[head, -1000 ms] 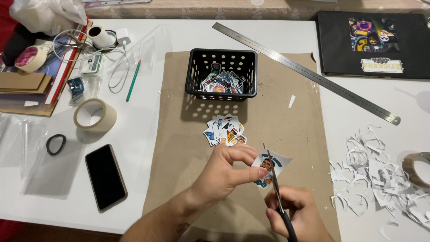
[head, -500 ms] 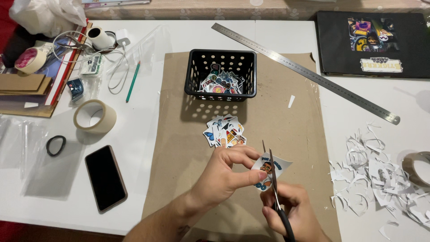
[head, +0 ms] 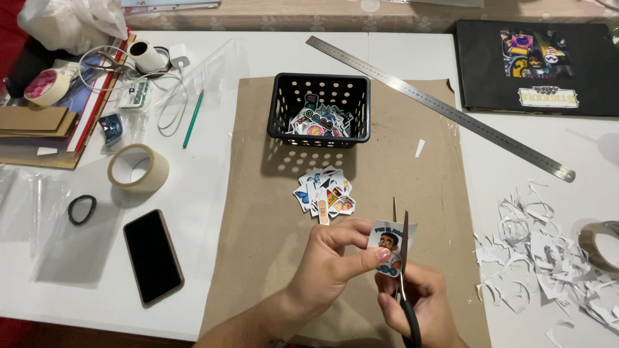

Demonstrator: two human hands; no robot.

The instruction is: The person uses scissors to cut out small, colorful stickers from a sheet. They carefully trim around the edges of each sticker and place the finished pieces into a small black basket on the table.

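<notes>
**Scissors meet sticker over a brown paper mat**

At the lower centre of the frame, the left hand (head: 335, 261) pinches a small printed paper sticker showing a cartoon figure (head: 389, 243) between thumb and fingertips, holding it upright just above the brown kraft paper sheet (head: 271, 225) that covers the middle of the white table (head: 213, 167). The right hand (head: 419, 303), at the bottom edge, is closed around the black handles of a pair of steel-bladed scissors (head: 401, 258); the blades stand narrowly parted and point toward the top of the frame, running along the sticker's right side. Just above the hands lies a loose pile of cut-out colour stickers (head: 325, 192), and above that a black perforated plastic basket (head: 319, 109) holding more stickers. A long metal ruler (head: 438, 106) runs diagonally from the top centre toward the right. White paper trimmings (head: 535, 245) are scattered at the right edge, beside a roll of clear tape (head: 599, 245). At the left sit a black smartphone lying face up (head: 152, 255), a roll of beige masking tape (head: 137, 167), a black hair tie (head: 82, 209) and a green pencil (head: 193, 118). A black folder decorated with stickers (head: 538, 67) occupies the upper right corner.
</notes>
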